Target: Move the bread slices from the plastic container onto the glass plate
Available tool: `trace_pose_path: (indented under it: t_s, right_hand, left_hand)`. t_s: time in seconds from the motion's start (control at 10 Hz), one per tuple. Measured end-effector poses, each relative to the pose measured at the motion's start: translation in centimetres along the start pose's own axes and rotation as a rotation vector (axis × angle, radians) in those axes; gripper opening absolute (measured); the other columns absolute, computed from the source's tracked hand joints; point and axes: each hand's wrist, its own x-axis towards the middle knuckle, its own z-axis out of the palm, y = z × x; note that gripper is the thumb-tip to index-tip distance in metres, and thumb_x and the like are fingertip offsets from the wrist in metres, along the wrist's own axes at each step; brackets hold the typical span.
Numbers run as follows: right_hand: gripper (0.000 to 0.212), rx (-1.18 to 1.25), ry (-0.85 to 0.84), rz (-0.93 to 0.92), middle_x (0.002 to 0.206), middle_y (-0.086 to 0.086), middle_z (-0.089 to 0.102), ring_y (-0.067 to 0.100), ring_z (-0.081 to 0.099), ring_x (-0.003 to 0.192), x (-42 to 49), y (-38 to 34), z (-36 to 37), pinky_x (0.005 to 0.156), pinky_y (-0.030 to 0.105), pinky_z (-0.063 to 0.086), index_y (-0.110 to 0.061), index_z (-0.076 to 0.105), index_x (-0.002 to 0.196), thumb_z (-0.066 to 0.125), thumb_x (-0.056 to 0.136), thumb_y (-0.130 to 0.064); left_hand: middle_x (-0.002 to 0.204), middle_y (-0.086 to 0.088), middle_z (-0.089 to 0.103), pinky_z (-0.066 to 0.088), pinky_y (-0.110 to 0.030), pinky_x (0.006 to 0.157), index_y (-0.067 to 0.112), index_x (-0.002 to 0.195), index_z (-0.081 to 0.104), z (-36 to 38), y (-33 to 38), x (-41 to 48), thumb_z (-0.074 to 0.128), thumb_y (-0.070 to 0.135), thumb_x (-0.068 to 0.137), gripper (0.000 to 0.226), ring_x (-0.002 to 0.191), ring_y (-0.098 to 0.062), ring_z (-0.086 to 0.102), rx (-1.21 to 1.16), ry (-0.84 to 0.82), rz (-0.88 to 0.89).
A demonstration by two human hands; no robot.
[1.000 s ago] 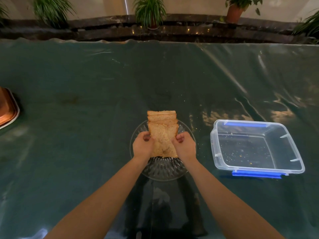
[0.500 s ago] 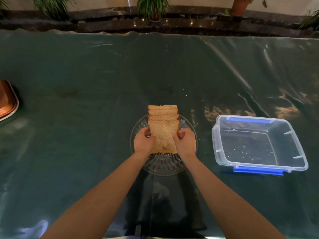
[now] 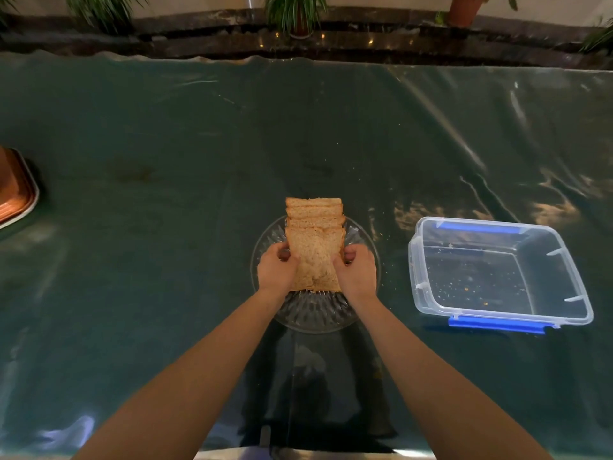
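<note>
Several brown bread slices (image 3: 315,240) lie overlapping in a row on the round cut-glass plate (image 3: 315,313) at the table's middle; the farthest slices reach past the plate's far rim. My left hand (image 3: 277,272) grips the left edge of the nearest slice and my right hand (image 3: 356,272) grips its right edge, both over the plate. The clear plastic container (image 3: 497,273) with blue clips stands to the right of the plate and holds only crumbs.
A shiny dark green sheet (image 3: 166,227) covers the table. A copper-coloured tray (image 3: 15,190) sits at the left edge. Potted plants (image 3: 295,11) stand on a dark ledge behind the table. The near table edge runs along the bottom.
Both hands stay on the nearest slice, which has settled slightly lower on the plate. The view has shifted a little; the container has not moved.
</note>
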Motion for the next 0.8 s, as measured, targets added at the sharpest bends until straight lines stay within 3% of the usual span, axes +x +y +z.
trace_pose_path:
  t_s: [0.1, 0.2, 0.3, 0.5, 0.8]
  right_hand:
    - [0.029, -0.017, -0.014, -0.005, 0.110, 0.013, 0.058, 0.026, 0.057, 0.099, 0.0, -0.2, -0.5, 0.085, 0.037, 0.049, -0.007, 0.054, 0.106, 0.063, 0.083, -0.023]
    - [0.036, -0.061, -0.021, -0.012, 0.119, 0.013, 0.052, 0.026, 0.054, 0.106, 0.0, -0.8, -1.5, 0.090, 0.037, 0.048, -0.007, 0.052, 0.112, 0.062, 0.084, -0.026]
    - [0.044, -0.112, -0.037, -0.046, 0.127, 0.014, 0.048, 0.028, 0.049, 0.115, 0.3, -2.0, -3.0, 0.096, 0.040, 0.045, -0.009, 0.047, 0.121, 0.060, 0.085, -0.029]
    - [0.066, -0.223, -0.040, -0.173, 0.143, 0.017, 0.038, 0.035, 0.033, 0.133, 1.0, -6.0, -6.8, 0.107, 0.048, 0.034, -0.010, 0.031, 0.140, 0.059, 0.087, -0.037]
    - [0.078, -0.333, 0.011, -0.340, 0.153, 0.016, 0.027, 0.039, 0.025, 0.138, 2.2, -12.6, -12.0, 0.112, 0.048, 0.026, -0.009, 0.016, 0.147, 0.049, 0.089, -0.049]
  left_hand:
    - [0.111, -0.004, 0.064, 0.048, -0.024, 0.070, 0.013, 0.119, 0.056, -0.4, 0.6, -0.1, 0.057, 0.026, 0.086, 0.036, 0.087, -0.012, 0.057, 0.014, 0.003, 0.029]
    - [0.118, -0.015, 0.060, 0.052, -0.040, 0.088, 0.010, 0.121, 0.054, -1.2, 1.6, -0.2, 0.052, 0.026, 0.086, 0.038, 0.103, -0.027, 0.059, 0.122, -0.011, 0.087]
    - [0.129, -0.021, 0.049, 0.042, -0.046, 0.102, 0.008, 0.133, 0.044, -2.1, 2.9, -0.5, 0.047, 0.030, 0.090, 0.048, 0.122, -0.035, 0.046, 0.296, -0.003, 0.172]
    - [0.150, -0.013, 0.031, 0.031, -0.052, 0.108, 0.013, 0.146, 0.022, -3.9, 7.4, -0.8, 0.037, 0.042, 0.094, 0.061, 0.138, -0.032, 0.026, 0.591, 0.010, 0.389]
    - [0.160, -0.009, 0.007, 0.012, -0.052, 0.117, 0.023, 0.149, 0.008, -5.5, 15.6, -0.6, 0.030, 0.053, 0.092, 0.068, 0.147, -0.027, 0.005, 0.639, 0.038, 0.558]
